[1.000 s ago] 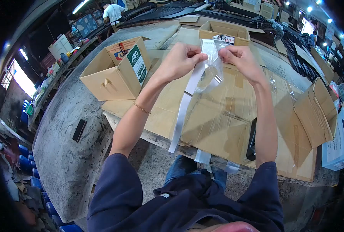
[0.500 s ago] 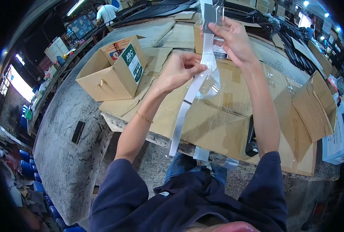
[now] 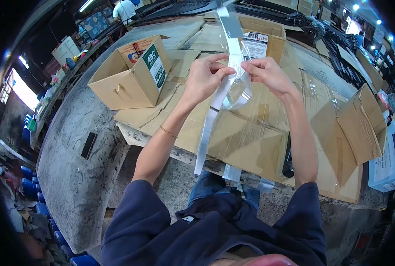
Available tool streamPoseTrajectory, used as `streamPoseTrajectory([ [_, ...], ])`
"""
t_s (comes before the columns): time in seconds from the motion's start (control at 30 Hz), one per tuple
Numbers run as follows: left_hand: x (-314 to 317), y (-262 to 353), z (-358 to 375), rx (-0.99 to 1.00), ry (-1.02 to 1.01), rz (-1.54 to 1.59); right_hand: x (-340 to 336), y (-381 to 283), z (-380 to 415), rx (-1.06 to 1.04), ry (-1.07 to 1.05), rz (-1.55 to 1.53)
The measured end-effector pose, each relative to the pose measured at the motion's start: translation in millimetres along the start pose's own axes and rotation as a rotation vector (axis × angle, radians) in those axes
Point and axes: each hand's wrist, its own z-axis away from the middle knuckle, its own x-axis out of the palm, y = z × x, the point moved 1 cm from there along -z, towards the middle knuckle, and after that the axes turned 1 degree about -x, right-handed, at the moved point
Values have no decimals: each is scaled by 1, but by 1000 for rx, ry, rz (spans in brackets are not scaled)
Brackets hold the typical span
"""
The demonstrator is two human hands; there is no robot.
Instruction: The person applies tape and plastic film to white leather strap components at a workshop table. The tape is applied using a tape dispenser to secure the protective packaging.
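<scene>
A long white strap (image 3: 208,122) hangs above the cardboard-covered table, with a grey card (image 3: 231,25) at its upper part and clear plastic film around it. My left hand (image 3: 205,80) pinches the strap's left edge between thumb and fingers. Close beside it, my right hand (image 3: 268,76) pinches the plastic film at the strap's right side. Below the fingers the clear film (image 3: 237,95) forms a loose loop. The strap's lower end dangles near the table's front edge.
An open cardboard box (image 3: 135,88) with a green label stands at the left, another box (image 3: 275,40) behind my hands, a third (image 3: 361,126) at the right. A black phone-like object (image 3: 89,146) lies at the left. A person (image 3: 124,12) stands far back.
My right hand has moved down from the grey card to beside my left hand. The card leans further left, and the box behind shows more.
</scene>
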Motion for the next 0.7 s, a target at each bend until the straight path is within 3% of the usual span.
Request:
streamPoseTrajectory([
  [0.23, 3, -4, 3, 18, -16, -5, -14, 13, 7, 49, -233, 184],
  [0.3, 4, -5, 3, 63, -4, 20, -13, 17, 9, 111, -41, -265],
  [0.4, 3, 1, 3, -1, -31, -18, -12, 19, 9, 53, 56, -373],
  [0.6, 8, -8, -1, -7, 9, 100, -5, 12, 11, -151, 198, -128],
  [0.7, 7, -6, -1, 2, -14, 84, -6, 9, 12, -138, 217, -25],
])
